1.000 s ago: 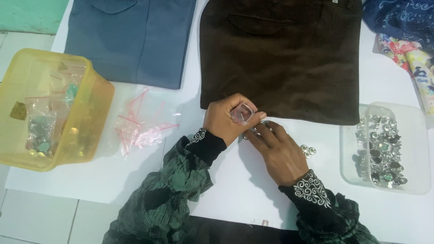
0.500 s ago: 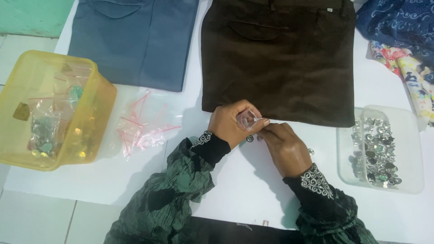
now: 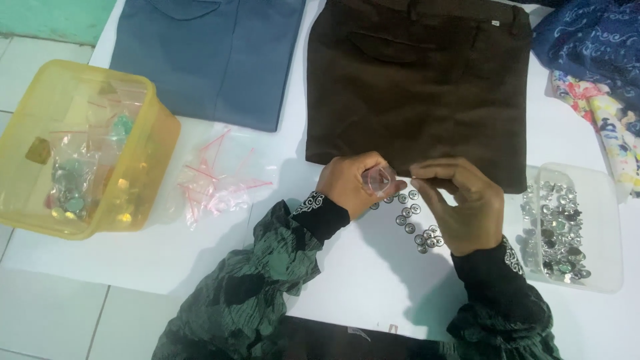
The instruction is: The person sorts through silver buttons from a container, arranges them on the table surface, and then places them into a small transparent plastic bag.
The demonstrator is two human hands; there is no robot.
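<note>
Clear, thin plastic: a small zip bag point(image 3: 380, 180) sits pinched between both hands, held just above the worktop point(image 3: 347, 267) at the lower hem of the brown trousers point(image 3: 417, 87). I judge it near weightless, limp and slick, so it wants a fingertip pinch at the mouth edge rather than a full grasp.

Left hand point(image 3: 350, 185): fingers curled closed around the bag's left side, thumb on top. Right hand point(image 3: 460, 203): thumb and forefinger pressed together at the bag's right edge, other fingers loosely bent. Whether the right fingertips grip the bag itself or something tiny at its mouth, I cannot tell; the view is too small there.

Below the hands, a scatter of small round metal snap buttons point(image 3: 417, 223) lies loose on the worktop. These look hard, light and prone to rolling, best picked singly by the rim.

Nearby:
- clear tray point(image 3: 610, 220) of more metal pieces, to the right
- pile of empty red-striped zip bags point(image 3: 220, 183), to the left
- yellow tub point(image 3: 160, 160) with filled bags, further left
- blue garment point(image 3: 213, 53) beside the trousers
</note>
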